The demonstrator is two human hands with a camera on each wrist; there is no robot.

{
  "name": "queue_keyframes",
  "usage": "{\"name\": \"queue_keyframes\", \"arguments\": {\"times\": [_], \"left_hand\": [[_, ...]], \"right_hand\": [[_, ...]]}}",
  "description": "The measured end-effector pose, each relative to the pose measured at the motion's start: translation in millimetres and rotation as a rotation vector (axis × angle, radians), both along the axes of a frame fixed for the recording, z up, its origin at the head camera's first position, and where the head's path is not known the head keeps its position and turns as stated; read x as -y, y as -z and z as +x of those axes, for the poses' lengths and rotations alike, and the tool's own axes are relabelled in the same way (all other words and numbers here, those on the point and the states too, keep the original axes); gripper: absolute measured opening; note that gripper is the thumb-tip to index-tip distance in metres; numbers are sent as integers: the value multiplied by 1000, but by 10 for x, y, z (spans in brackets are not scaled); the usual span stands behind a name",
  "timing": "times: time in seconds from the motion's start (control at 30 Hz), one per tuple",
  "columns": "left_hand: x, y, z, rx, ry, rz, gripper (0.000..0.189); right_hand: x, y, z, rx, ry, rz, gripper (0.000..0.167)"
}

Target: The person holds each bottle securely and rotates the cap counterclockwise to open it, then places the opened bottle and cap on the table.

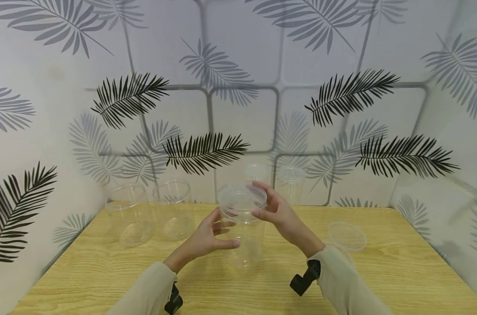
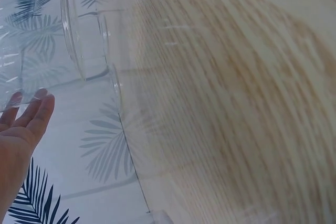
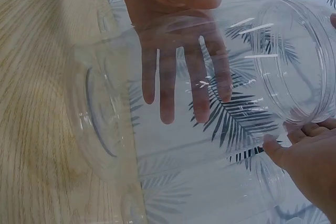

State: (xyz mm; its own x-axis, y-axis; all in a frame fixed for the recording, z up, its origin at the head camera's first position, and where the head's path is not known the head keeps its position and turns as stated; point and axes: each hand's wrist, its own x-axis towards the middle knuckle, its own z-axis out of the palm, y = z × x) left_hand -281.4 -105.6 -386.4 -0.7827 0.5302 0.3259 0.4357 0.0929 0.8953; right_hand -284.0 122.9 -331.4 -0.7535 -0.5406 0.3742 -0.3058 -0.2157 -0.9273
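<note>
A clear plastic jar [image 1: 244, 249] stands upright on the table in front of me. My left hand [image 1: 211, 236] holds its body from the left, thumb across the near side and fingers behind; the right wrist view shows those fingers [image 3: 167, 87] through the clear wall. At the jar's top is a clear lid [image 1: 242, 194]. My right hand [image 1: 279, 214] grips the lid's right edge between thumb and fingers, also visible beside the rim in the right wrist view. Whether the lid is fully seated cannot be told.
Two clear jars without lids, one farther left [image 1: 130, 218] and one nearer [image 1: 175, 214], stand at the back left. Two lidded jars [image 1: 256, 169] [image 1: 292, 181] stand behind my right hand. A round clear lid [image 1: 346, 236] lies right on the wooden table [image 1: 400, 271]; a patterned wall borders its back.
</note>
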Motion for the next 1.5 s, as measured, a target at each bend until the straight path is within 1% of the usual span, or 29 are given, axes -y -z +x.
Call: {"name": "queue_keyframes", "arguments": {"times": [0.13, 0.2, 0.33, 0.47, 0.5, 0.57, 0.77, 0.83, 0.87, 0.97, 1.1, 1.23, 1.4, 1.5], "left_hand": [[8, 10, -8, -16, -4, 3, 77], [23, 18, -19, -21, -13, 7, 79], [64, 34, -50, -26, -56, -5, 80], [106, 35, -91, -39, -114, -24, 61], [115, 28, -97, -41, -130, -28, 59], [130, -1, -96, -33, -160, -29, 58], [153, -170, -24, 15, -267, -28, 72], [156, -202, -28, 24, -299, -27, 74], [160, -207, -40, 27, -314, -27, 77], [176, -188, -108, 26, -356, -23, 70], [213, -77, -251, 6, -404, -40, 68], [227, 5, -349, 9, -448, -71, 80], [215, 41, -414, 25, -502, -95, 92], [205, 60, -431, 40, -522, -112, 100]], "right_hand": [[-33, -52, -16, 3, 34, -25, 83], [-60, -79, -16, 7, 58, -27, 86], [-146, -121, -20, -5, 104, -16, 89], [-261, -155, -12, -27, 139, 14, 85], [-292, -163, -9, -30, 143, 18, 84], [-352, -175, -2, -31, 144, 16, 81], [-534, -175, -7, -41, 131, -11, 72], [-597, -162, -20, -58, 135, 3, 72], [-628, -154, -26, -68, 140, 16, 72], [-717, -128, -47, -90, 160, 71, 74], [-825, -82, -63, -106, 188, 191, 77], [-910, -19, -77, -101, 208, 296, 80], [-971, 75, -91, -69, 236, 410, 81], [-1003, 145, -93, -58, 249, 478, 80]]}}
